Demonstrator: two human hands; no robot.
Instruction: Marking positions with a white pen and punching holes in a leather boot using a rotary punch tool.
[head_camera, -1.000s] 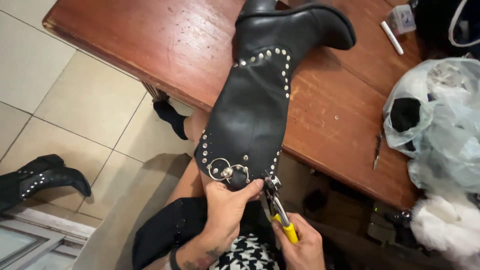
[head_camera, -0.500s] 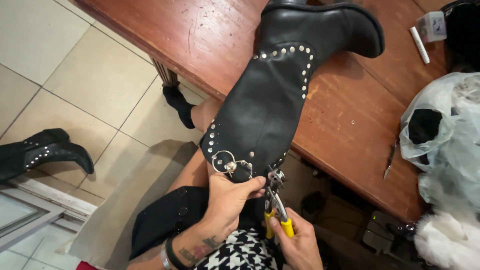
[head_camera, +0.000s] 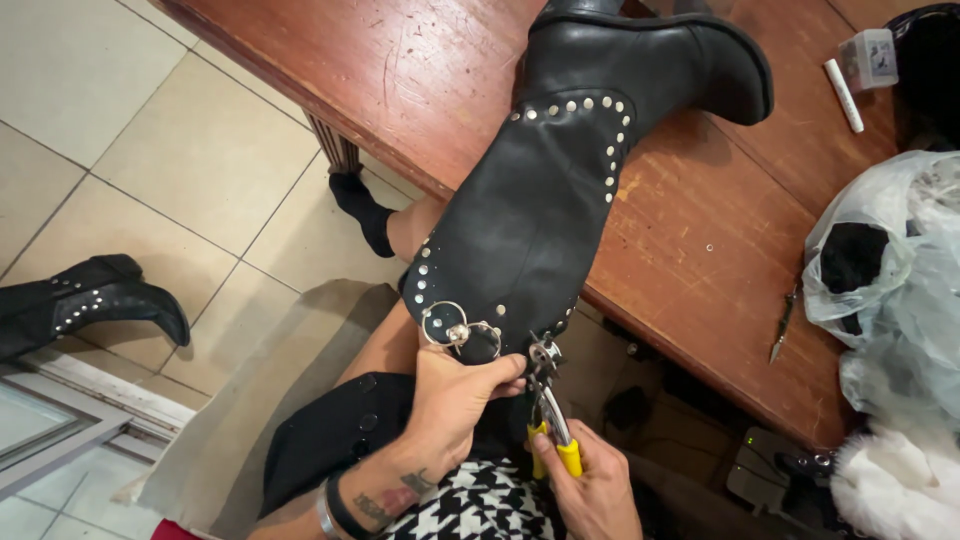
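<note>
**Packages on the table**

I log one small clear plastic box (head_camera: 867, 58), squarish with a pale label, at the far right of the wooden table (head_camera: 300, 70). One translucent plastic bag (head_camera: 900, 280), crumpled, whitish-grey, sits at the right edge. No signs or screens.

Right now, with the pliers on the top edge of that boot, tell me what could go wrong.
1. The left hand grips the boot right beside the pliers; if they slip, its fingers may get pinched.
2. The boot hangs partly off the table, only its foot resting there, so a hard pull could drag it off.
3. The right hand squeezes near the studs and metal ring; a slip might scratch the leather.
</note>
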